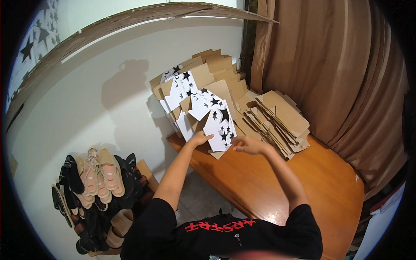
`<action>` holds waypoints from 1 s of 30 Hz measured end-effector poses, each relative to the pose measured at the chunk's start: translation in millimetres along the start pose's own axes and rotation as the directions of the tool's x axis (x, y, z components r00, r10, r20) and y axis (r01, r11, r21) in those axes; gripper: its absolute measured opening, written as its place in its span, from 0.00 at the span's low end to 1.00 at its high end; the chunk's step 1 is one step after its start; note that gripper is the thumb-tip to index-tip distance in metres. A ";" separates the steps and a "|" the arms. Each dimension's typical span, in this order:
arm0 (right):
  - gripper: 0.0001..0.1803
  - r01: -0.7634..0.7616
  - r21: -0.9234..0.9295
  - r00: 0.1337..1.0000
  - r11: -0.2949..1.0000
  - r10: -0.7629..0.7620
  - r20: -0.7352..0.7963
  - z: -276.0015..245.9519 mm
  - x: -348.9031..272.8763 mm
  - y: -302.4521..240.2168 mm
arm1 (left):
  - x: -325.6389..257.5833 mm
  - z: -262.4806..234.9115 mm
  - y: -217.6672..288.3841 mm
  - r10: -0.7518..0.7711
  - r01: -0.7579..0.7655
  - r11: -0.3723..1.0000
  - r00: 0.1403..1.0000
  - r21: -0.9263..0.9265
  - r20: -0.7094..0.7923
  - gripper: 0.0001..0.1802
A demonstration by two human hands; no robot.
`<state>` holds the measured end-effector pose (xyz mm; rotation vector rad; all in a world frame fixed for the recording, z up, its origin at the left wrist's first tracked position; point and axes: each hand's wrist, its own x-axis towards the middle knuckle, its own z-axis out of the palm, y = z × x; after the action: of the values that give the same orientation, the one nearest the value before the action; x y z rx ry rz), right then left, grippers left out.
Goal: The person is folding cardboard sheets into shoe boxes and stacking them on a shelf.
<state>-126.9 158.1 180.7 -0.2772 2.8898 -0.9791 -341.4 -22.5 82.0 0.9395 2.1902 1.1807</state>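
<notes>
On the wooden table (277, 190) by brown curtains (346, 73), both hands' fingers grasp a star-printed sheet (220, 125).

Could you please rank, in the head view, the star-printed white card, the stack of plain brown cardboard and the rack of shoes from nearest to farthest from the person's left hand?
1. Star-printed white card: under the left hand, touching it.
2. Stack of plain brown cardboard: on the table, to the right.
3. Rack of shoes: by the wall, lower left.

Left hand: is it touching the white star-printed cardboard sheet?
Touching. The head view shows the left hand with its fingers lying on the lower edge of the white star-printed sheet, no gap visible.
</notes>
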 end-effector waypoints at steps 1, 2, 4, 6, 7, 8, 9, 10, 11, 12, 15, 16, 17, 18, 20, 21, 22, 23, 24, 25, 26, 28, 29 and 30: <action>0.19 0.005 -0.004 1.000 1.000 -0.004 0.004 12.7 1.7 13.7 | 12.5 14.6 -18.1 -0.020 -0.018 0.983 0.979 -0.182 -0.204 0.32; 0.19 0.038 0.108 0.997 0.993 -0.030 -0.075 27.1 4.7 36.9 | 23.5 26.2 -22.0 -0.018 -0.018 0.983 0.981 -0.180 -0.192 0.32; 0.18 0.077 0.219 0.987 0.973 -0.044 -0.155 47.4 3.3 57.1 | 38.7 42.0 -32.4 -0.102 0.027 0.991 0.788 -0.132 -0.608 0.29; 0.17 -0.001 0.430 0.982 0.903 0.081 -0.168 67.8 9.5 49.9 | 62.4 40.7 -84.7 -0.091 -0.017 0.990 0.681 -0.140 -0.727 0.26; 0.17 -0.040 0.490 0.972 0.871 0.146 -0.181 74.6 3.7 57.4 | 65.7 44.9 -74.0 -0.058 -0.076 0.981 0.756 -0.176 -0.652 0.25; 0.17 -0.048 0.499 0.968 0.865 0.165 -0.191 82.7 0.2 62.1 | 65.8 45.6 -67.2 -0.023 -0.128 0.968 0.814 -0.218 -0.581 0.24; 0.17 -0.020 0.528 0.958 0.849 0.168 -0.233 91.2 -3.1 66.3 | 65.4 46.9 -60.0 0.008 -0.138 0.975 0.809 -0.176 -0.587 0.21; 0.17 0.011 0.555 0.949 0.832 0.166 -0.268 97.0 -4.2 64.5 | 64.3 47.2 -56.3 0.007 -0.132 0.976 0.818 -0.176 -0.576 0.21; 0.17 0.004 0.562 0.946 0.827 0.179 -0.269 100.7 -5.3 63.2 | 63.0 48.7 -52.2 0.091 -0.181 0.981 0.734 -0.065 -0.673 0.19; 0.19 0.025 0.558 0.931 0.829 0.185 -0.316 103.2 -5.9 62.0 | 61.8 50.1 -48.0 0.179 -0.215 0.975 0.637 0.051 -0.750 0.17; 0.23 0.044 0.535 0.857 0.844 0.244 -0.454 95.9 -23.2 54.2 | 31.7 57.6 15.2 0.329 -0.426 0.902 0.590 0.061 -0.738 0.13; 0.24 0.056 0.506 0.805 0.861 0.260 -0.533 87.1 -27.8 50.4 | 25.1 59.5 31.8 0.388 -0.506 0.860 0.564 0.067 -0.729 0.12; 0.24 0.047 0.509 0.799 0.859 0.274 -0.536 78.5 -32.2 46.4 | 19.8 60.3 44.2 0.389 -0.509 0.859 0.574 0.059 -0.721 0.12; 0.26 0.039 0.461 0.732 0.886 0.289 -0.618 69.0 -38.5 42.2 | 13.9 61.5 56.8 0.495 -0.562 0.817 0.571 0.128 -0.655 0.10; 0.28 0.020 0.416 0.654 0.909 0.303 -0.694 51.8 -48.5 18.7 | -6.8 65.2 75.5 0.593 -0.617 0.765 0.563 0.186 -0.575 0.07; 0.33 0.006 0.371 0.595 0.929 0.295 -0.748 41.8 -56.3 0.5 | -18.0 69.7 84.5 0.651 -0.614 0.747 0.598 0.255 -0.468 0.05; 0.38 -0.016 0.326 0.527 0.945 0.285 -0.801 37.6 -64.4 -10.8 | -27.4 75.1 94.3 0.699 -0.623 0.714 0.625 0.318 -0.347 0.03; 0.38 -0.032 0.331 0.509 0.943 0.300 -0.807 38.5 -71.3 -14.4 | -35.4 79.8 103.9 0.706 -0.637 0.708 0.627 0.304 -0.330 0.03; 0.44 -0.067 0.167 0.445 0.984 0.179 -0.877 40.3 -78.5 -17.4 | -42.6 84.5 112.3 0.826 -0.714 0.564 0.496 0.415 -0.268 0.01; 0.49 -0.113 -0.002 0.390 0.994 0.043 -0.920 42.4 -85.0 -20.6 | -48.0 89.0 118.3 0.916 -0.760 0.399 0.349 0.513 -0.195 0.02; 0.49 -0.133 0.002 0.378 0.991 0.053 -0.924 46.8 -91.3 -24.4 | -53.4 95.5 120.0 0.920 -0.775 0.392 0.345 0.496 -0.187 0.02; 0.54 -0.270 0.019 0.332 0.963 0.112 -0.936 61.6 -104.0 -30.8 | -69.5 112.3 115.9 0.944 -0.857 0.314 0.328 0.408 -0.037 0.04; 0.54 -0.310 0.039 0.321 0.950 0.144 -0.936 72.9 -111.6 -27.0 | -81.7 120.8 116.3 0.945 -0.891 0.300 0.327 0.341 0.021 0.05; 0.52 -0.336 0.098 0.292 0.937 0.202 -0.935 86.7 -119.1 -24.9 | -89.1 134.1 112.1 0.968 -0.924 0.229 0.250 0.305 0.032 0.04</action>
<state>4.9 110.4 129.0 1.2239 3.7393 -1.1333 -154.2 24.9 116.4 2.6799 1.7605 1.4438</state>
